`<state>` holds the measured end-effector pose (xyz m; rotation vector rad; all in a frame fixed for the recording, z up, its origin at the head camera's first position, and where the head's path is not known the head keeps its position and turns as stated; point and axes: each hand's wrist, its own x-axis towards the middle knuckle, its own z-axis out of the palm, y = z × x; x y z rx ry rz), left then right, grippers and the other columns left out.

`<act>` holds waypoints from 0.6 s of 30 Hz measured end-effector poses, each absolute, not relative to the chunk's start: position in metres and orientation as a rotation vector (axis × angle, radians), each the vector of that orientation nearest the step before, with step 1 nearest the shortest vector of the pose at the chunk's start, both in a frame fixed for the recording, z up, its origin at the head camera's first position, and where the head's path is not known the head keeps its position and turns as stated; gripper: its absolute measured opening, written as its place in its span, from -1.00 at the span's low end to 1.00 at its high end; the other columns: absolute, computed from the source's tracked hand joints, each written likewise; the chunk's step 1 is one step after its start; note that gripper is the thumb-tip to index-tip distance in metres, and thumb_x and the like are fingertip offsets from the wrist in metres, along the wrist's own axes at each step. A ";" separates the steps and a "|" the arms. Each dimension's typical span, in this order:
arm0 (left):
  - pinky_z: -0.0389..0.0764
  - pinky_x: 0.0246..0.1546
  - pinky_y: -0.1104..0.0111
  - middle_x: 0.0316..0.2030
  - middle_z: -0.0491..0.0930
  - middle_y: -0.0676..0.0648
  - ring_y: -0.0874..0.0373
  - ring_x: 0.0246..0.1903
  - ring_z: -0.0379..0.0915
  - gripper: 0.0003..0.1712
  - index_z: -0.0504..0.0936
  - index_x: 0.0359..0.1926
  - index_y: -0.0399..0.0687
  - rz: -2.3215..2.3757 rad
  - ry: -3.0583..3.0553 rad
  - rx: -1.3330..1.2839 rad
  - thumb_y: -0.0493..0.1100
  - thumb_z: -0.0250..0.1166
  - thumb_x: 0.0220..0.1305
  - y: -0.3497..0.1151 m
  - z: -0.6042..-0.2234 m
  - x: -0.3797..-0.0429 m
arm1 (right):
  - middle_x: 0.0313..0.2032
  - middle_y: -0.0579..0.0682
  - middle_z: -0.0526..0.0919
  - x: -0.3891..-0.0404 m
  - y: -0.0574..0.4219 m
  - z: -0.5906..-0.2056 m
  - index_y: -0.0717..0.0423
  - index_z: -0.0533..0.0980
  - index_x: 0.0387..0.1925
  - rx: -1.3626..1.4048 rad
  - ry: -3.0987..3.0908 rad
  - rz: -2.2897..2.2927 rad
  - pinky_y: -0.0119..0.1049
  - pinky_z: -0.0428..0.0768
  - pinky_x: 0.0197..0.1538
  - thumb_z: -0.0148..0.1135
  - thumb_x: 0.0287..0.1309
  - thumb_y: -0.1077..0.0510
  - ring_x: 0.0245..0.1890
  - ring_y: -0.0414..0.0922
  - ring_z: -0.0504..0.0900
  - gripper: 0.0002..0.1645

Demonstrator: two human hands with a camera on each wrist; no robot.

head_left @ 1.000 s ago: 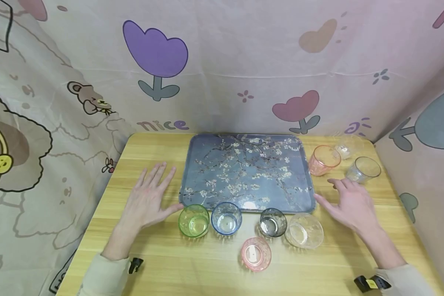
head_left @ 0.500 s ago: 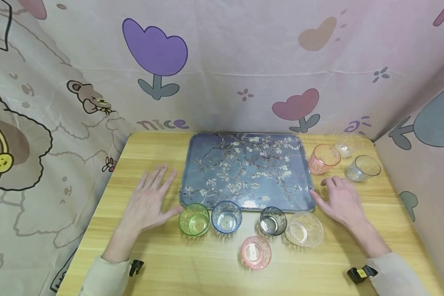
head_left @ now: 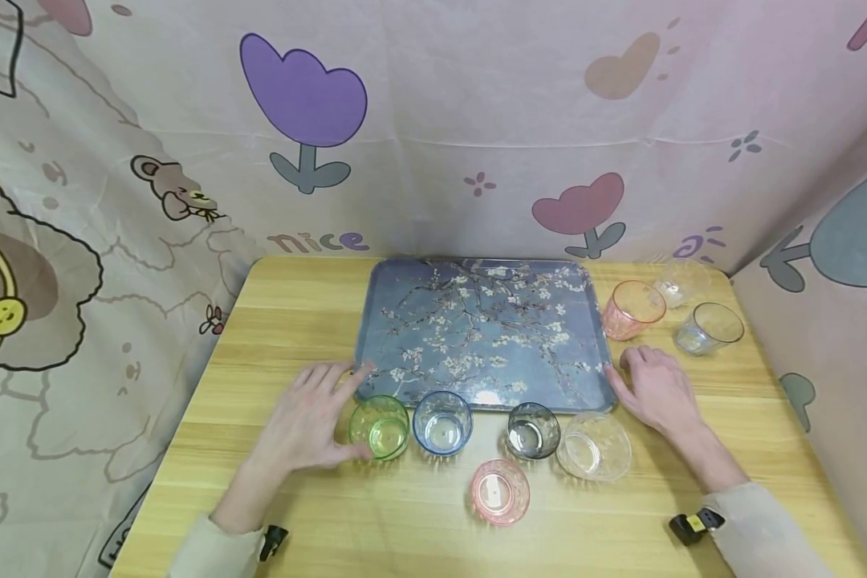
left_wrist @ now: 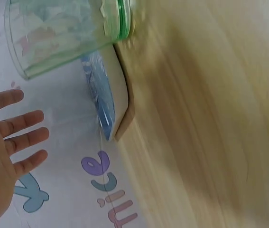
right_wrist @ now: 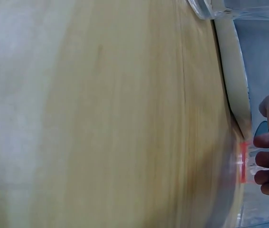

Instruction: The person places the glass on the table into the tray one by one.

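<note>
My left hand [head_left: 307, 421] is at the left side of a green glass [head_left: 379, 428], with thumb and index finger spread on either side of it. In the left wrist view its fingers [left_wrist: 27, 137] are extended and apart from the glass. A blue glass [head_left: 443, 424] stands just right of the green one. Beside the right edge of a blue flower-patterned tray [head_left: 477, 337] is my right hand [head_left: 657, 389], fingers loosely bent and holding nothing. Its thumb lies close to the tray's rim; whether they touch, I cannot tell.
A dark grey glass [head_left: 533, 432] and a clear glass [head_left: 595, 448] stand along the tray's front edge. Nearer is a pink glass [head_left: 500, 493]. Behind my right hand are an orange-pink glass [head_left: 632, 311], a greyish glass [head_left: 708, 329] and another clear glass [head_left: 682, 282]. A printed curtain [head_left: 433, 120] hangs behind.
My left hand has moved right and nearer, from beside the tray to around the green glass's left side. My right hand has shifted slightly left, its fingers bending more. The glasses and tray stay put.
</note>
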<state>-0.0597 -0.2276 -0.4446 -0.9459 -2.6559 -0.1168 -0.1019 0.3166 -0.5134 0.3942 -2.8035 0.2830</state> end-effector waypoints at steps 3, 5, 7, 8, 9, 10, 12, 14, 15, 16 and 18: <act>0.63 0.23 -0.09 0.15 0.66 -0.28 -0.20 0.12 0.61 0.53 0.42 0.47 -0.18 -0.127 -2.632 -0.988 0.96 -0.32 -0.06 -0.223 -0.446 -0.057 | -0.42 0.16 0.62 -0.103 0.316 -0.515 0.26 0.56 -0.30 0.391 -2.808 0.280 0.12 0.54 -0.16 0.29 0.33 -0.03 -0.37 0.15 0.59 -0.62; 0.65 0.20 -0.07 0.13 0.67 -0.26 -0.18 0.09 0.63 0.59 0.42 0.46 -0.23 -0.142 -2.619 -1.005 0.99 -0.27 -0.13 -0.221 -0.448 -0.055 | -0.42 0.17 0.62 -0.104 0.317 -0.516 0.26 0.56 -0.31 0.389 -2.812 0.277 0.13 0.55 -0.16 0.29 0.34 -0.01 -0.36 0.16 0.60 -0.63; 0.68 0.17 -0.05 0.10 0.68 -0.25 -0.15 0.05 0.64 0.64 0.44 0.43 -0.27 -0.171 -2.611 -1.017 1.00 -0.19 -0.21 -0.220 -0.450 -0.053 | -0.42 0.17 0.63 -0.105 0.317 -0.516 0.26 0.56 -0.31 0.388 -2.815 0.276 0.13 0.55 -0.15 0.29 0.34 -0.01 -0.36 0.16 0.61 -0.64; 0.69 0.14 -0.03 0.09 0.68 -0.24 -0.13 0.03 0.64 0.65 0.44 0.43 -0.27 -0.177 -2.611 -1.018 1.01 -0.18 -0.24 -0.219 -0.451 -0.053 | -0.43 0.16 0.63 -0.105 0.317 -0.517 0.25 0.56 -0.31 0.387 -2.817 0.275 0.13 0.55 -0.15 0.29 0.34 0.00 -0.37 0.16 0.61 -0.65; 0.70 0.11 -0.02 0.08 0.69 -0.22 -0.10 0.01 0.64 0.64 0.45 0.42 -0.27 -0.186 -2.611 -1.021 1.00 -0.08 -0.28 -0.219 -0.452 -0.052 | -0.43 0.16 0.63 -0.105 0.317 -0.517 0.25 0.56 -0.32 0.387 -2.819 0.276 0.13 0.56 -0.15 0.29 0.34 0.00 -0.37 0.16 0.61 -0.65; 0.70 0.09 -0.01 0.08 0.68 -0.21 -0.09 0.00 0.64 0.64 0.46 0.41 -0.27 -0.193 -2.615 -1.021 0.99 0.02 -0.32 -0.218 -0.453 -0.051 | -0.43 0.16 0.63 -0.106 0.317 -0.517 0.24 0.56 -0.32 0.386 -2.822 0.278 0.14 0.56 -0.15 0.28 0.35 0.01 -0.37 0.16 0.61 -0.66; 0.71 0.04 0.03 0.07 0.68 -0.18 -0.04 -0.03 0.63 0.62 0.47 0.39 -0.26 -0.212 -2.627 -1.015 0.92 0.24 -0.44 -0.217 -0.455 -0.050 | -0.43 0.16 0.63 -0.106 0.317 -0.517 0.24 0.56 -0.33 0.388 -2.826 0.280 0.14 0.57 -0.14 0.28 0.35 0.02 -0.37 0.16 0.62 -0.67; 0.71 0.00 0.07 0.04 0.67 -0.15 -0.01 -0.06 0.62 0.62 0.48 0.38 -0.25 -0.215 -2.640 -1.004 0.85 0.39 -0.55 -0.216 -0.457 -0.048 | -0.43 0.16 0.63 -0.106 0.316 -0.517 0.23 0.56 -0.34 0.386 -2.833 0.285 0.15 0.58 -0.13 0.26 0.36 0.02 -0.36 0.17 0.63 -0.68; 0.71 -0.02 0.08 0.03 0.67 -0.14 0.01 -0.08 0.61 0.62 0.49 0.37 -0.25 -0.216 -2.644 -1.000 0.81 0.45 -0.61 -0.216 -0.458 -0.048 | -0.43 0.16 0.63 -0.106 0.316 -0.518 0.23 0.56 -0.35 0.385 -2.835 0.286 0.15 0.58 -0.13 0.26 0.36 0.03 -0.36 0.17 0.63 -0.68; 0.71 -0.03 0.10 0.00 0.67 -0.13 0.03 -0.10 0.60 0.61 0.50 0.35 -0.25 -0.213 -2.647 -0.995 0.80 0.47 -0.62 -0.215 -0.460 -0.047 | -0.44 0.16 0.63 -0.106 0.316 -0.518 0.23 0.55 -0.35 0.383 -2.837 0.287 0.15 0.58 -0.13 0.25 0.37 0.03 -0.37 0.17 0.63 -0.69; 0.70 -0.08 0.14 -0.05 0.65 -0.10 0.07 -0.13 0.57 0.58 0.50 0.34 -0.24 -0.208 -2.650 -0.992 0.78 0.48 -0.61 -0.214 -0.462 -0.046 | -0.45 0.14 0.62 -0.107 0.316 -0.519 0.22 0.55 -0.37 0.377 -2.838 0.288 0.14 0.58 -0.14 0.24 0.37 0.04 -0.38 0.16 0.62 -0.69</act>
